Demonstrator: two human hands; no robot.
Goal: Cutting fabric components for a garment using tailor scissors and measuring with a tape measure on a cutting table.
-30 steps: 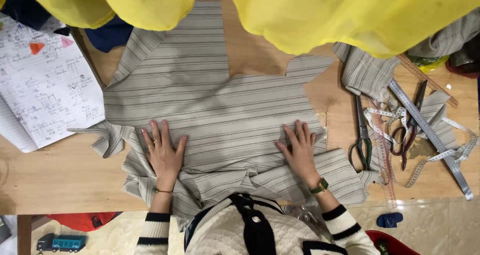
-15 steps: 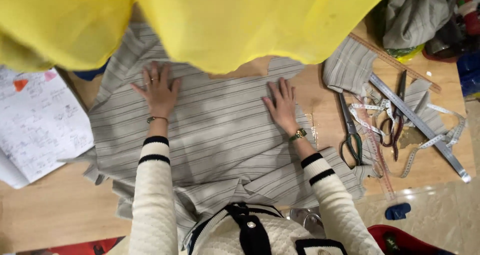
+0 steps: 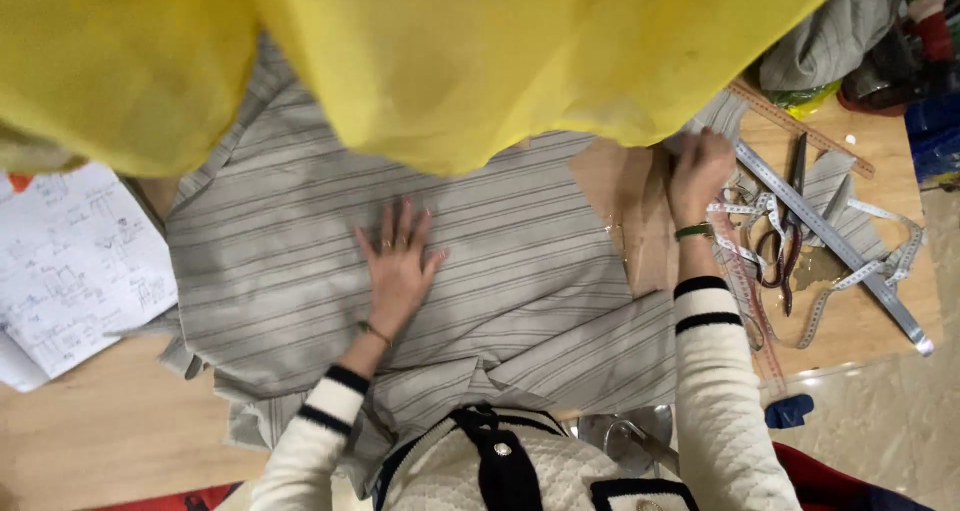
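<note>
Grey striped cloth (image 3: 300,261) lies spread over the wooden desk (image 3: 90,431), and you pin it there with your left hand (image 3: 398,261): palm down, fingers splayed, pressing flat near the middle so the fabric keeps from sliding or rucking. Your right hand (image 3: 698,171) reaches well away to the cloth's far right edge, its fingers curled down at the fabric's border just under the yellow fabric (image 3: 450,61) that hangs across the top of the view; whether they pinch anything, you cannot tell from here. Just beyond that hand the tools wait within reach: a metal ruler (image 3: 830,246), scissors (image 3: 785,246) and a tangled tape measure (image 3: 850,271). A sheet of handwritten notes (image 3: 70,271) sits at the cloth's left.
</note>
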